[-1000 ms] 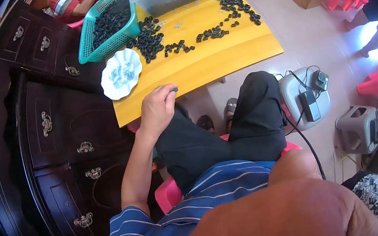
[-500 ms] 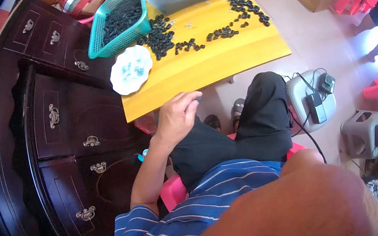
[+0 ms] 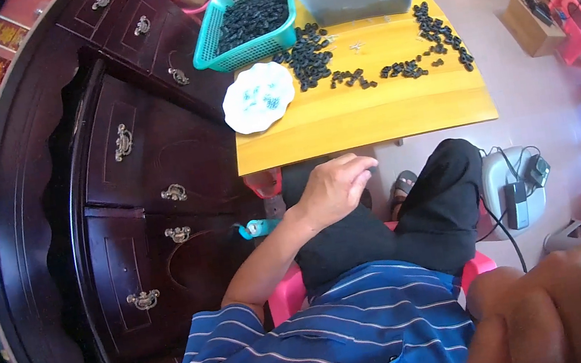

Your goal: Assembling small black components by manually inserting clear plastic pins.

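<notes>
My left hand (image 3: pixel 336 188) is over my left thigh, just off the table's near edge. Its fingers are curled together with the thumb close to them; what sits at the dark fingertips is too small to make out. Large and close at the lower right is my right hand (image 3: pixel 564 303), with bent fingers whose tips and palm are hidden. On the yellow table (image 3: pixel 370 114), small black parts lie in a heap (image 3: pixel 310 60) and in scattered groups (image 3: pixel 405 69). A white scalloped plate (image 3: pixel 260 100) at the table's left holds small bluish bits.
A green basket (image 3: pixel 285 39) and a clear plastic bin (image 3: pixel 354 3), both with black parts, stand at the back. A dark wooden cabinet (image 3: pixel 160 155) fills the left side. To my right, a grey stool (image 3: pixel 494 190) carries cabled devices. Other people are partly visible farther off.
The view has shifted, moving the table right and down in the picture. My right arm has swung right, and its hand now shows. My left hand keeps its curled shape.
</notes>
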A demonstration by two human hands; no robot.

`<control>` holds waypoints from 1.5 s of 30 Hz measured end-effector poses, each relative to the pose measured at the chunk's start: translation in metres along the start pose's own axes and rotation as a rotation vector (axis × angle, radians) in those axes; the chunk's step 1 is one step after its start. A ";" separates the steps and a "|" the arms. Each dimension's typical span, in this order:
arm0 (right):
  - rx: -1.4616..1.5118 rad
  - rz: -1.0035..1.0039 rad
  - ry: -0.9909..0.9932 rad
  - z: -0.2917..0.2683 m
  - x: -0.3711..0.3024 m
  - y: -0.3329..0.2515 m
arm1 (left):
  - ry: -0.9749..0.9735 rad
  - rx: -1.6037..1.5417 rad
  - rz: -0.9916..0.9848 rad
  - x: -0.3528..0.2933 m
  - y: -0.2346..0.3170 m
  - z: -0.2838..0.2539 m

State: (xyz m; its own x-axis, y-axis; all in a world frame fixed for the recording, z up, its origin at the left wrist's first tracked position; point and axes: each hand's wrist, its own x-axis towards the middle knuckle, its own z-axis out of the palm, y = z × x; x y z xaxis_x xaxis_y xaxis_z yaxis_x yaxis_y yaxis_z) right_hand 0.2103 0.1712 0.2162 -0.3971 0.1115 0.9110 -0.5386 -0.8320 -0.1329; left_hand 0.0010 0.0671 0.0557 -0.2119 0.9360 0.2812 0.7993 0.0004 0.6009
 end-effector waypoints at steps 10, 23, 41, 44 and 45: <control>-0.875 0.682 1.101 -0.079 -0.098 0.015 | 0.017 -0.106 -0.003 -0.001 0.016 -0.011; -0.650 0.807 1.122 -0.122 -0.179 0.029 | 0.047 0.111 0.039 -0.006 0.031 0.022; -0.573 0.709 1.197 -0.098 -0.161 0.018 | 0.181 -0.279 -0.136 -0.005 0.041 0.007; -0.628 0.706 1.130 -0.098 -0.162 0.020 | 0.163 -0.217 -0.110 -0.008 0.049 0.004; -0.656 0.696 1.101 -0.099 -0.165 0.020 | 0.124 -0.213 -0.117 -0.008 0.050 0.003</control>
State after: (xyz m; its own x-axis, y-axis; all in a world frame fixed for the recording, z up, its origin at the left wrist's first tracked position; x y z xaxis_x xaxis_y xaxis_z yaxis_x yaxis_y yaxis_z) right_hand 0.1910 0.1899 0.0242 -0.9078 0.4002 -0.1250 -0.1189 -0.5316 -0.8386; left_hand 0.0446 0.0606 0.0816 -0.3738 0.8834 0.2825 0.6320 0.0197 0.7748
